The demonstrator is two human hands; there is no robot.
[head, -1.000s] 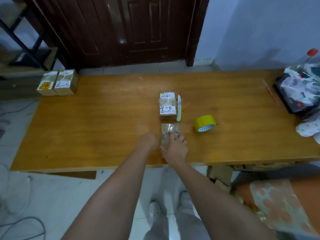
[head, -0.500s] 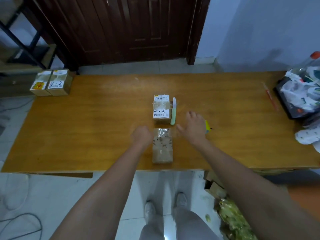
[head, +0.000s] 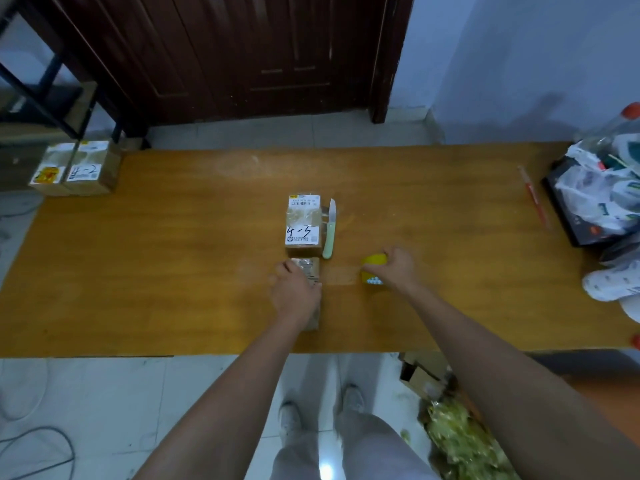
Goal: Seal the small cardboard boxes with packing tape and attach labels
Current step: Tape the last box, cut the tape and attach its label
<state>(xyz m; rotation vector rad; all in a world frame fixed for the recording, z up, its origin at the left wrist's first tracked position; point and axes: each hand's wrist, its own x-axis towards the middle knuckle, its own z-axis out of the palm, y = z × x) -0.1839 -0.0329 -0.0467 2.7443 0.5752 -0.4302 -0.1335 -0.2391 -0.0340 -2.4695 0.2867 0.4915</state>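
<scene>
A small cardboard box with clear tape on its top lies near the table's front edge. My left hand rests on top of it and covers most of it. Just behind stands a second small box with a white label marked "4-5". To the right, my right hand grips the yellow roll of packing tape on the table. A strip of clear tape seems to stretch from the roll toward the near box.
A knife with a pale green handle lies against the labelled box's right side. Two more labelled boxes stand at the table's far left corner. A red pen and a heap of bags fill the right end of the wooden table.
My right hand left the near box, moved right and took hold of the yellow tape roll. My left hand shifted from beside the box onto its top.
</scene>
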